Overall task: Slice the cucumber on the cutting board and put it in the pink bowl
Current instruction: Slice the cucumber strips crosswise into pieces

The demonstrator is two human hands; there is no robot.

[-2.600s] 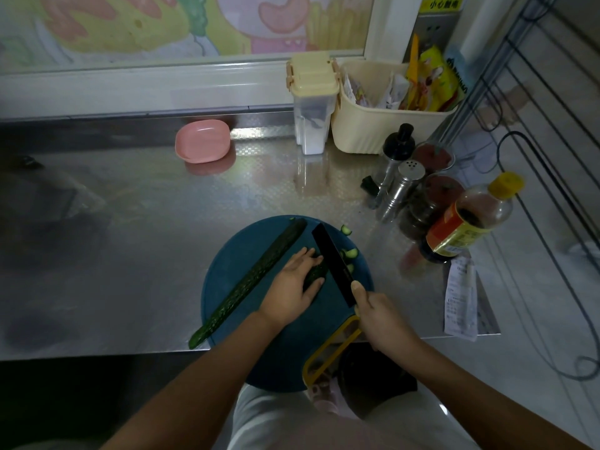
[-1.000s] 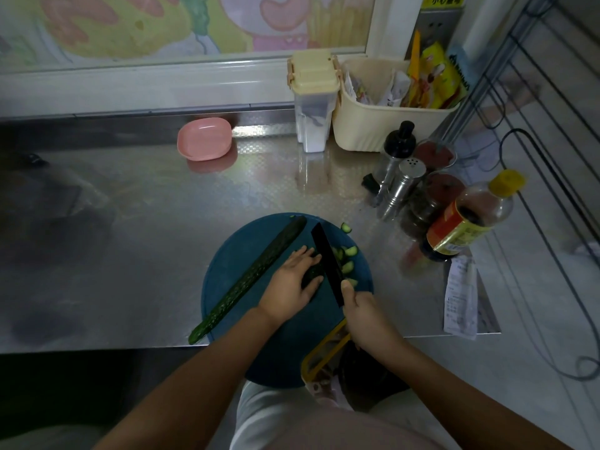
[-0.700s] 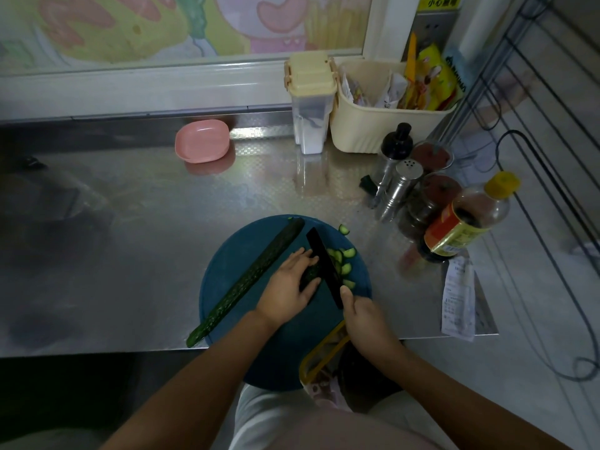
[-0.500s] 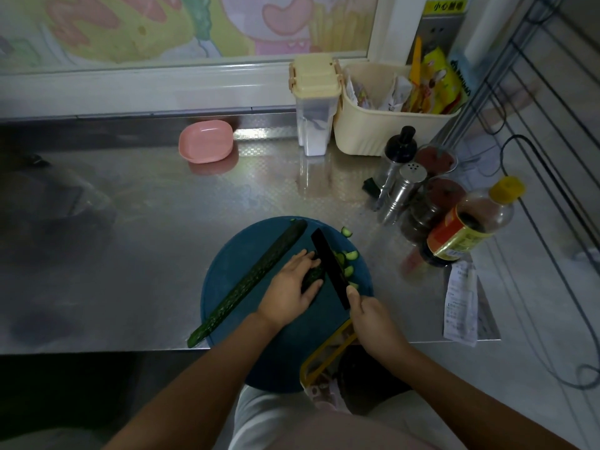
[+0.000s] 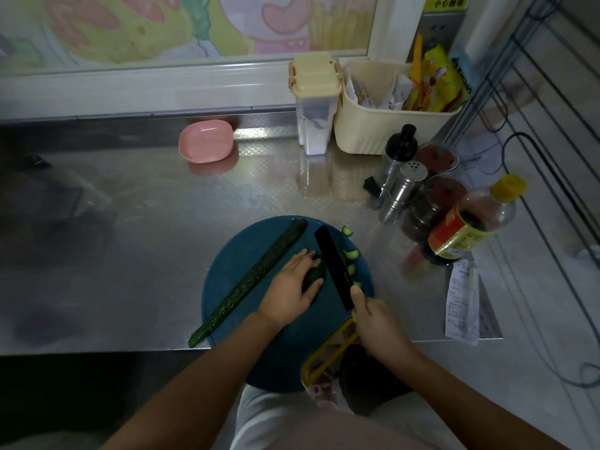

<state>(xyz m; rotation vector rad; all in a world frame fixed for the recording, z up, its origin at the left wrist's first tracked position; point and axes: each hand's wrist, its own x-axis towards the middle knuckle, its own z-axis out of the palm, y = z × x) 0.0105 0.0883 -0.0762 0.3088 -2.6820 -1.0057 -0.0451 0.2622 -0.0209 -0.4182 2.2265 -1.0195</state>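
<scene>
Two bare hands meet over a round dark-teal cutting board [image 5: 240, 264], which lies at the near edge of the steel worktop [image 5: 146, 216] and overhangs it toward us. Our left hand [image 5: 289, 289] lies palm down on a short cucumber piece [image 5: 312, 277], gripping it between the fingers and thumb and holding it against the board. Our right hand [image 5: 373, 318] is clenched around the handle of a black-bladed knife [image 5: 334, 267]. The blade stands just right of the left fingertips, at the cut end of the piece. A yellow loop [image 5: 328, 355] shows below the right hand, and we cannot tell whether it belongs to the knife.

Several cucumber slices [image 5: 352, 255] lie on the board to the right of the blade, with one more near the far rim. A long cucumber [image 5: 256, 280] lies diagonally across the left part of the board, skin up, its near tip reaching past the rim.

We see the pink bowl [image 5: 206, 141] well apart from the board, at the back of the worktop below the window frame. To its right stand a clear seasoning box with a cream lid [image 5: 315, 102] and a cream basket [image 5: 383, 128] stuffed with packets. Nearer us on the right are a metal shaker [image 5: 404, 190], a black-capped bottle [image 5: 394, 157], a yellow-capped sauce bottle [image 5: 470, 222] and a paper receipt [image 5: 462, 303].
</scene>
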